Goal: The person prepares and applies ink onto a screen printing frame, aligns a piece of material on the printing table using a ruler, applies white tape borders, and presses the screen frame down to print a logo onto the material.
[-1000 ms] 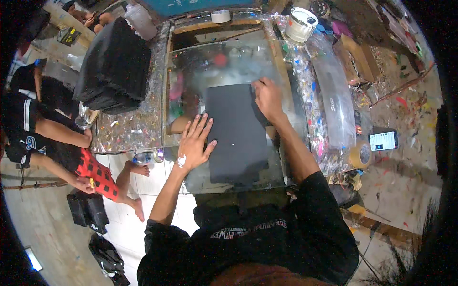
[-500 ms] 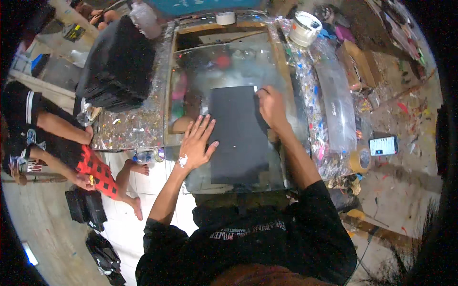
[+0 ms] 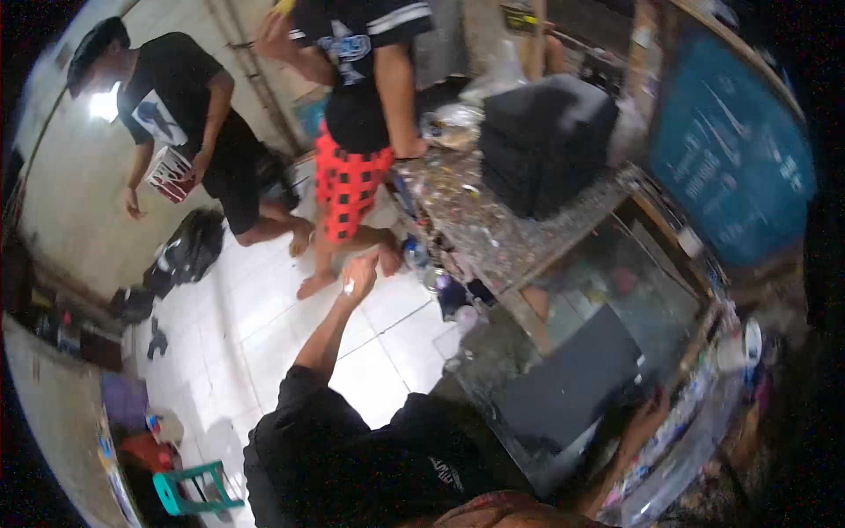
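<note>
My left hand (image 3: 359,275) is raised over the white tiled floor, away from the table, with a white patch by its wrist. Its fingers look bunched but are smeared by motion. A black rectangular sheet (image 3: 572,380) lies flat on the glass pane (image 3: 607,277) of the worktable. Beyond the sheet's right edge, low over the table's right side, is my right hand (image 3: 653,409). Dim light and blur hide its fingers, and I cannot make out anything in it.
A tall black stack (image 3: 546,145) stands on the paint-spattered tabletop (image 3: 449,207). One person (image 3: 343,189) in red checked shorts leans there; another, further left, holds a red-streaked tub (image 3: 172,174). A green stool (image 3: 198,488) is at lower left, a white bucket (image 3: 739,345) at right.
My view has swung left, bringing in a second person and more floor. My left hand has lifted off the black sheet's side; my right hand has left its top corner.
</note>
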`<action>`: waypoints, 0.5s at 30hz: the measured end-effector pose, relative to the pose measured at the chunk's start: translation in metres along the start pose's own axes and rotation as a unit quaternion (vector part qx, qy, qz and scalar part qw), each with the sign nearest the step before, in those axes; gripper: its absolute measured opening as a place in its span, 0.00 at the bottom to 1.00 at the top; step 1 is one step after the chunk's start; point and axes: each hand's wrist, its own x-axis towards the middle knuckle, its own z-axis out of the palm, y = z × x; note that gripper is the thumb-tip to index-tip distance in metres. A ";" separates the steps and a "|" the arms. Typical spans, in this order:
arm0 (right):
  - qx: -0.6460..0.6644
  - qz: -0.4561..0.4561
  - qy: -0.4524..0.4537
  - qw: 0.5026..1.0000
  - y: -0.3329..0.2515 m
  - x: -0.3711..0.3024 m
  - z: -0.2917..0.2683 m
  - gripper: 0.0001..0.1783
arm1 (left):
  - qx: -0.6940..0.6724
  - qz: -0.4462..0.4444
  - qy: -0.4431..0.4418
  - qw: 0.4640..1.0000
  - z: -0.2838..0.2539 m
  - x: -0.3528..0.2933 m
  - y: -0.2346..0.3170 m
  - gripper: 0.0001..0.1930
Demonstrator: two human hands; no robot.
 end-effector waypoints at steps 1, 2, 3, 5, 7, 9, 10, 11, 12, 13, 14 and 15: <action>0.013 -0.010 -0.011 1.000 -0.016 0.004 0.003 0.27 | 0.034 -0.059 -0.023 0.997 0.000 -0.003 -0.046 0.12; 0.031 -0.014 -0.020 0.999 -0.034 0.005 0.010 0.27 | 0.077 -0.055 0.003 0.996 -0.012 -0.004 -0.102 0.12; 0.059 -0.013 -0.026 0.998 -0.039 0.008 0.029 0.27 | 0.122 -0.051 0.025 0.991 -0.034 -0.011 -0.161 0.12; 0.068 -0.007 -0.001 0.998 -0.032 0.016 0.037 0.27 | 0.147 -0.033 0.046 0.987 -0.040 -0.002 -0.190 0.12; 0.067 0.010 0.019 0.998 -0.024 0.019 0.028 0.25 | 0.136 -0.014 0.038 0.990 -0.039 0.022 -0.173 0.12; 0.057 0.010 0.020 0.998 -0.025 0.024 0.019 0.25 | 0.129 -0.006 0.027 0.991 -0.048 0.026 -0.160 0.13; 0.050 0.010 0.016 0.999 -0.031 0.023 0.013 0.25 | 0.130 0.002 0.020 0.991 -0.054 0.029 -0.155 0.13; 0.055 0.011 0.010 0.998 -0.035 0.023 0.014 0.25 | 0.157 0.001 0.013 0.987 -0.064 0.032 -0.158 0.13; 0.051 0.005 0.010 0.999 -0.032 0.022 0.014 0.24 | 0.181 0.002 0.006 0.983 -0.070 0.035 -0.160 0.13; 0.045 -0.001 0.010 0.999 -0.025 0.019 0.012 0.24 | 0.218 -0.004 -0.007 0.976 -0.071 0.039 -0.158 0.14; 0.044 -0.007 0.010 0.999 -0.022 0.016 0.015 0.23 | 0.229 -0.013 -0.005 0.973 -0.074 0.042 -0.162 0.14; -0.001 0.013 0.010 1.000 -0.023 0.016 0.016 0.22 | 0.242 -0.022 -0.004 0.970 -0.078 0.044 -0.167 0.13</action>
